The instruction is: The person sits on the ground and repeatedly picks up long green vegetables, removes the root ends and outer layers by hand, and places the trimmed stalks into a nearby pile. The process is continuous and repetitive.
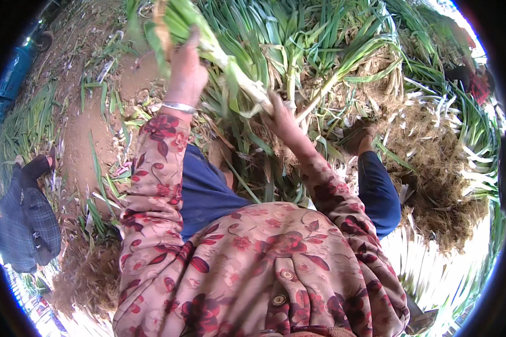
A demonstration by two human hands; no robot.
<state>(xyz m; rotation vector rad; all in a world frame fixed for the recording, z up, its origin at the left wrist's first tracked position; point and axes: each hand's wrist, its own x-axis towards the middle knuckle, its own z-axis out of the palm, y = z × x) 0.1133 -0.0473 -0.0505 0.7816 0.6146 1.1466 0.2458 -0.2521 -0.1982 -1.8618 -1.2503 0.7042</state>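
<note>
A long green onion (246,84) slants across the top middle, its leafy end up at the left and its pale base at the right. My left hand (188,73), with a silver bangle at the wrist, is closed around its leaves, and a dry brown leaf (162,29) hangs beside the fingers, blurred. Lower down, my right hand (281,118) grips the pale stalk near its base. The root end is partly hidden by that hand. Other onion stalks (320,96) lean just beyond my right hand.
A heap of onions with tangled brown roots (434,189) lies at the right. Leafy onions (253,29) cover the far side. Bare soil (82,139) with leaf scraps is at the left, near another person (25,227). Blue crates (12,76) stand at the left edge.
</note>
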